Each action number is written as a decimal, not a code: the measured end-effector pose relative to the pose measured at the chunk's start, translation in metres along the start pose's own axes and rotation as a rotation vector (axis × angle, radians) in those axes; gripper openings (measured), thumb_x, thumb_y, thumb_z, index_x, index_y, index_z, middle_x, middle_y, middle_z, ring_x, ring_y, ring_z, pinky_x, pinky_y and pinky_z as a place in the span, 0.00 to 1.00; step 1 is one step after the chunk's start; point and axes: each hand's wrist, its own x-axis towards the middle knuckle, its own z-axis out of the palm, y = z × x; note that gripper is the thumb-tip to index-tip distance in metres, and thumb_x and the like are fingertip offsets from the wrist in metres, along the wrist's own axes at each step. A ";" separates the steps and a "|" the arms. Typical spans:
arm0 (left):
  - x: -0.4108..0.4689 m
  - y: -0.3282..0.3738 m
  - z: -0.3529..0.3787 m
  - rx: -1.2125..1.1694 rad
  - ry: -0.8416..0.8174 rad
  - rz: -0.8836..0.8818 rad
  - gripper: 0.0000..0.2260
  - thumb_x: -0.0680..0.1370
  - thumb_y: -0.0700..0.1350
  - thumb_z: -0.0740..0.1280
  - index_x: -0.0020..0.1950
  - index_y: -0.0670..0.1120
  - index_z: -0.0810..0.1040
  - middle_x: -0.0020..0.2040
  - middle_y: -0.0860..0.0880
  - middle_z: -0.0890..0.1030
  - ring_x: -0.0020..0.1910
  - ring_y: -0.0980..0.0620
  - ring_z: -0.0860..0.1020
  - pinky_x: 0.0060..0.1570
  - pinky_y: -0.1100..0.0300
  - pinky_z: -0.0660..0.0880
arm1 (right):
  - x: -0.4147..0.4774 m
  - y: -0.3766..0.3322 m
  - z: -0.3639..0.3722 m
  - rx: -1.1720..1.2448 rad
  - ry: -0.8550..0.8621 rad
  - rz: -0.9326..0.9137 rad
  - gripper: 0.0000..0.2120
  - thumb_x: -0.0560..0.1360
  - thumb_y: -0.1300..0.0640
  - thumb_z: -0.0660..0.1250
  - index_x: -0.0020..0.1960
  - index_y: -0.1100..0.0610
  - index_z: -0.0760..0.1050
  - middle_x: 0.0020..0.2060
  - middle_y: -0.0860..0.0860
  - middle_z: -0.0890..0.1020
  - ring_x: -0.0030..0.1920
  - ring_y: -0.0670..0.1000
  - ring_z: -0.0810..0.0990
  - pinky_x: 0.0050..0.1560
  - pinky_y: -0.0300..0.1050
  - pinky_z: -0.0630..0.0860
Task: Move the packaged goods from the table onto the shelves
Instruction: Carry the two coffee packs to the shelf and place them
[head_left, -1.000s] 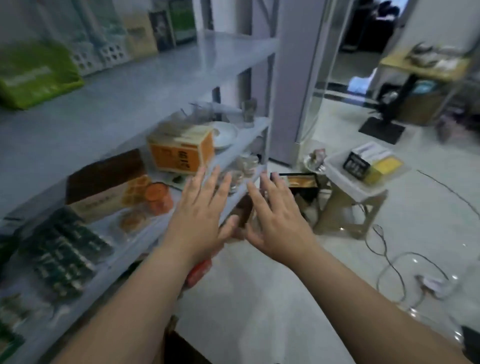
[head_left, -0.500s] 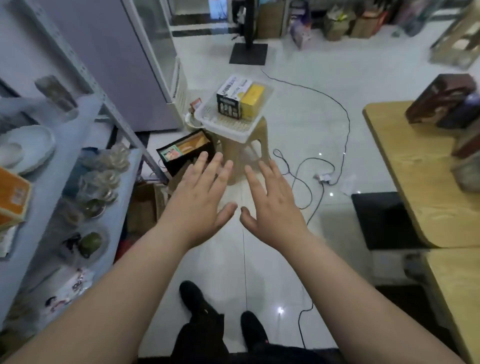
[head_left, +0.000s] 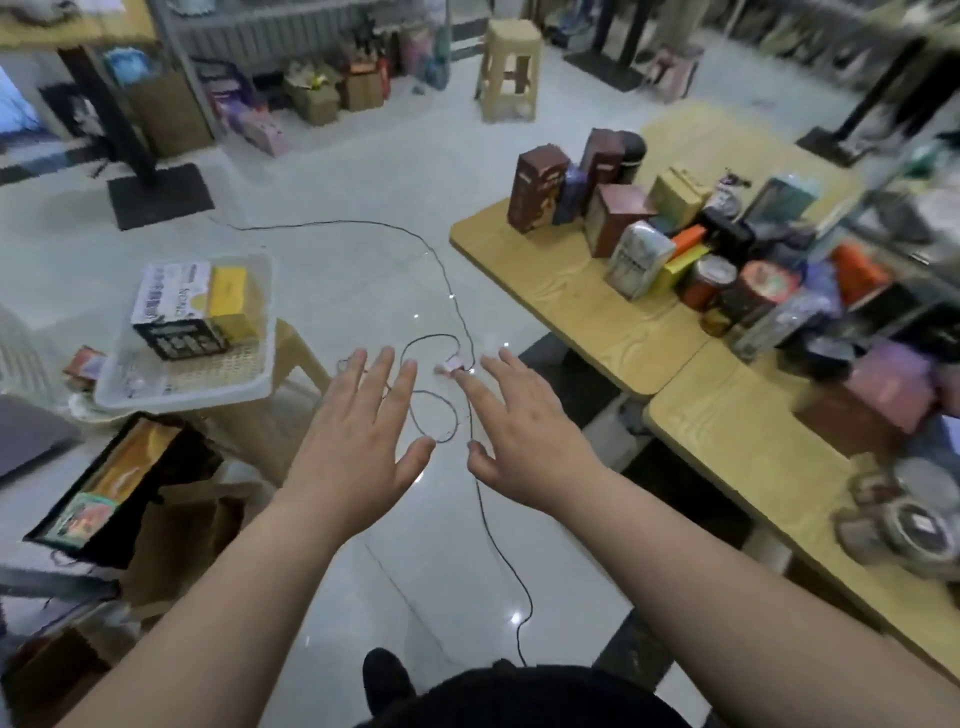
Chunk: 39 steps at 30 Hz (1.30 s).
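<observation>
Head: left hand (head_left: 358, 447) (right hand (head_left: 524, 441) too) outstretched, empty.

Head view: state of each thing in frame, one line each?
Left hand: open, fingers spread, holds nothing.
Right hand: open, holds nothing.
Goods: on the table, mostly upright, none touched.
Basket: on a stool, holds two boxes.
Cable: loose on the floor, looped below the hands.
Far stool: upright, nothing on it.
</observation>
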 end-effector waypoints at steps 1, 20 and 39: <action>0.011 0.001 0.001 -0.015 -0.006 0.037 0.35 0.80 0.62 0.52 0.80 0.41 0.59 0.80 0.38 0.61 0.79 0.35 0.56 0.76 0.40 0.57 | -0.002 0.004 -0.004 -0.015 0.014 0.037 0.35 0.73 0.52 0.70 0.78 0.56 0.64 0.72 0.61 0.69 0.78 0.63 0.60 0.73 0.62 0.65; 0.191 0.197 0.077 -0.056 -0.203 0.629 0.35 0.80 0.62 0.52 0.79 0.40 0.63 0.77 0.39 0.66 0.78 0.37 0.60 0.74 0.42 0.62 | -0.099 0.191 -0.027 0.029 0.124 0.734 0.33 0.77 0.50 0.65 0.79 0.52 0.59 0.76 0.59 0.63 0.79 0.60 0.55 0.77 0.59 0.59; 0.395 0.240 0.139 -0.060 -0.405 0.331 0.41 0.76 0.74 0.48 0.83 0.50 0.51 0.83 0.48 0.52 0.82 0.48 0.44 0.78 0.50 0.46 | -0.033 0.430 -0.012 0.323 0.062 1.034 0.38 0.75 0.44 0.67 0.79 0.50 0.55 0.76 0.58 0.56 0.77 0.59 0.58 0.75 0.54 0.63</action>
